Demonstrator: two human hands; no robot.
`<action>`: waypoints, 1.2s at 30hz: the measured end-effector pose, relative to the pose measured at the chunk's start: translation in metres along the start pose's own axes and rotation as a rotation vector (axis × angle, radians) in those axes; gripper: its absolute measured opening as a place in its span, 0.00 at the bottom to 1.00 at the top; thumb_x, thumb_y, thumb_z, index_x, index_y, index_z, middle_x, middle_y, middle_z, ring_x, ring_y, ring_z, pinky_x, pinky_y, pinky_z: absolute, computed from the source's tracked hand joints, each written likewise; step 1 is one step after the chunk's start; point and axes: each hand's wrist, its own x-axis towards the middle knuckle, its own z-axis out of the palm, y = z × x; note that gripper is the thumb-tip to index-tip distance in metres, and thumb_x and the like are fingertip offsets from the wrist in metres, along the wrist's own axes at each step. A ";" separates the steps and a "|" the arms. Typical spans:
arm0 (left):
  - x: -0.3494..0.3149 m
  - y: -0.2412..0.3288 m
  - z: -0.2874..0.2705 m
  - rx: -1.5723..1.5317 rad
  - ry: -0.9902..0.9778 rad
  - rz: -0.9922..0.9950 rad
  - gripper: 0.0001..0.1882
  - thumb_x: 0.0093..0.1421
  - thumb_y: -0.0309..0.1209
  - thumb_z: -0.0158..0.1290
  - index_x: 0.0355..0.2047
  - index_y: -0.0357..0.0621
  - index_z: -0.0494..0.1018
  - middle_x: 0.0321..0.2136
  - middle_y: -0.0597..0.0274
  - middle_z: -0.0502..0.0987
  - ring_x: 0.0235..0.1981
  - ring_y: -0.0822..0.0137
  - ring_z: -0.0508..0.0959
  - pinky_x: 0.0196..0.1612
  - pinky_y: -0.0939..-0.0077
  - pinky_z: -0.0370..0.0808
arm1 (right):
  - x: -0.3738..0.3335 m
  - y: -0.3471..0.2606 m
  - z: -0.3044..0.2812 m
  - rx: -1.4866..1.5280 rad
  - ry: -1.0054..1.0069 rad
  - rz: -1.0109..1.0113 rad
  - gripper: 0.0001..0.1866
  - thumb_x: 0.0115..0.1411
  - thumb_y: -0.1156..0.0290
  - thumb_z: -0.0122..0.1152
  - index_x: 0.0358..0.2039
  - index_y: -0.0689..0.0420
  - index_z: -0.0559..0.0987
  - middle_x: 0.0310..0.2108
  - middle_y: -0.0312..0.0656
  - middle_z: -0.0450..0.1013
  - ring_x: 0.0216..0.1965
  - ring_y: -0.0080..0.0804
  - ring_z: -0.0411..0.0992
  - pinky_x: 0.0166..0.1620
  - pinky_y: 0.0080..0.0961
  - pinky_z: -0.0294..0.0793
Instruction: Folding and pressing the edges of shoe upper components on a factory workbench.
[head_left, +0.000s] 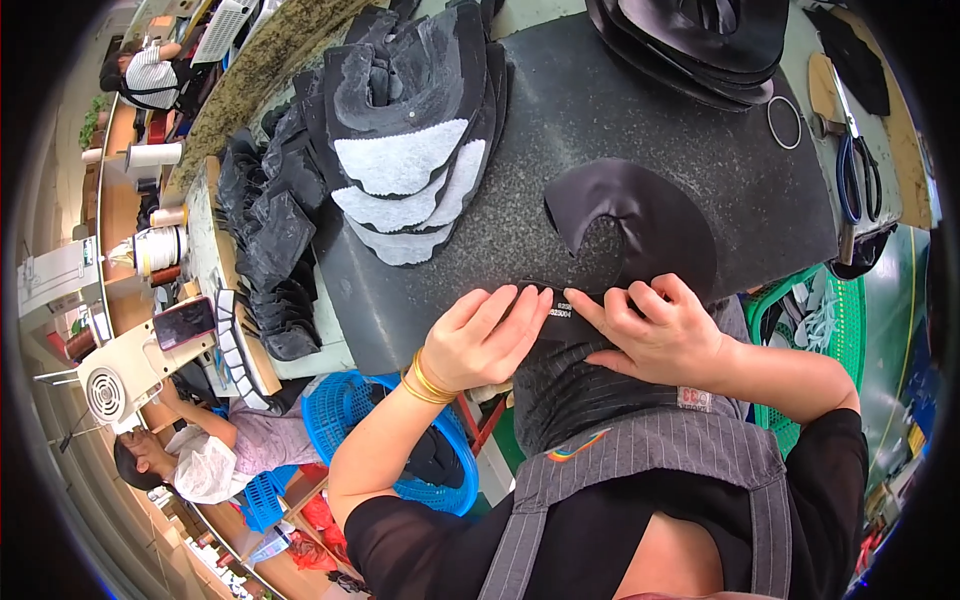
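Note:
A smooth black curved shoe upper (pixel 672 222) lies on the dark speckled board (pixel 545 100), its near end at the board's front edge. My left hand (pixel 487 335) pinches that near edge with fingertips bunched together. Close by on the right, my right hand (pixel 655 325) presses the same edge between thumb and index finger, its other fingers curled. Small pale print shows on the piece between my hands. Beyond my left hand sits a stack of black upper pieces with white backing patches (pixel 400 165). More black uppers (pixel 690 50) are piled at the far right.
Blue-handled scissors (pixel 853 175) and a metal ring (pixel 784 122) lie at the right. A green basket (pixel 850 330) stands below them, a blue basket (pixel 325 415) at my left. Black pieces (pixel 275 215) heap at the left; beyond, a person (pixel 215 450) sits by a sewing machine (pixel 115 385).

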 end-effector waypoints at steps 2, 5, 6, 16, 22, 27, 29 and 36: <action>0.000 -0.001 0.001 0.017 -0.005 -0.005 0.13 0.57 0.31 0.57 0.40 0.49 0.85 0.42 0.69 0.80 0.45 0.67 0.76 0.42 0.76 0.75 | 0.003 -0.001 0.000 -0.009 -0.023 0.020 0.42 0.52 0.35 0.62 0.64 0.43 0.75 0.40 0.34 0.61 0.40 0.28 0.61 0.41 0.28 0.65; -0.001 0.000 0.004 0.023 0.033 -0.038 0.11 0.56 0.29 0.59 0.39 0.53 0.86 0.42 0.72 0.83 0.46 0.67 0.74 0.40 0.75 0.75 | 0.006 -0.005 0.001 -0.052 -0.042 0.038 0.43 0.51 0.34 0.63 0.65 0.41 0.74 0.40 0.35 0.61 0.39 0.29 0.61 0.42 0.29 0.65; -0.001 -0.001 0.003 0.031 0.021 -0.037 0.11 0.56 0.30 0.59 0.39 0.53 0.86 0.42 0.73 0.83 0.46 0.68 0.74 0.40 0.76 0.74 | 0.008 -0.004 0.001 -0.053 -0.047 0.037 0.43 0.51 0.34 0.63 0.65 0.41 0.74 0.40 0.35 0.61 0.39 0.29 0.61 0.42 0.29 0.65; -0.002 0.004 0.000 0.013 -0.012 -0.104 0.15 0.54 0.32 0.57 0.41 0.50 0.85 0.44 0.70 0.82 0.42 0.70 0.75 0.41 0.78 0.72 | 0.011 -0.004 -0.004 -0.004 -0.032 0.037 0.45 0.48 0.37 0.66 0.65 0.45 0.72 0.40 0.33 0.62 0.40 0.28 0.61 0.36 0.26 0.64; 0.000 0.011 -0.011 -0.098 -0.185 -0.197 0.18 0.59 0.36 0.56 0.48 0.45 0.82 0.49 0.65 0.81 0.47 0.66 0.77 0.46 0.70 0.72 | 0.016 -0.002 -0.009 0.031 -0.087 0.039 0.47 0.47 0.38 0.67 0.66 0.45 0.71 0.42 0.34 0.63 0.41 0.29 0.63 0.38 0.27 0.64; 0.002 0.054 -0.019 -0.146 -0.297 -0.381 0.31 0.63 0.50 0.54 0.57 0.39 0.74 0.61 0.52 0.73 0.58 0.52 0.73 0.58 0.56 0.68 | -0.006 -0.002 -0.003 -0.012 -0.024 0.029 0.47 0.46 0.38 0.67 0.67 0.37 0.70 0.44 0.38 0.63 0.42 0.36 0.63 0.43 0.34 0.67; 0.014 0.078 -0.003 0.032 -0.239 -0.494 0.33 0.57 0.46 0.62 0.57 0.35 0.73 0.62 0.44 0.71 0.59 0.45 0.72 0.60 0.48 0.68 | -0.008 -0.011 0.000 -0.055 0.022 0.083 0.44 0.48 0.40 0.67 0.66 0.37 0.71 0.48 0.39 0.63 0.46 0.38 0.63 0.47 0.40 0.67; 0.038 0.103 0.026 -0.198 -0.068 -0.549 0.28 0.63 0.38 0.56 0.59 0.32 0.71 0.61 0.43 0.72 0.63 0.42 0.71 0.65 0.48 0.66 | -0.026 0.031 -0.032 0.311 -0.163 0.188 0.51 0.55 0.35 0.60 0.63 0.69 0.68 0.69 0.53 0.60 0.65 0.50 0.61 0.60 0.43 0.65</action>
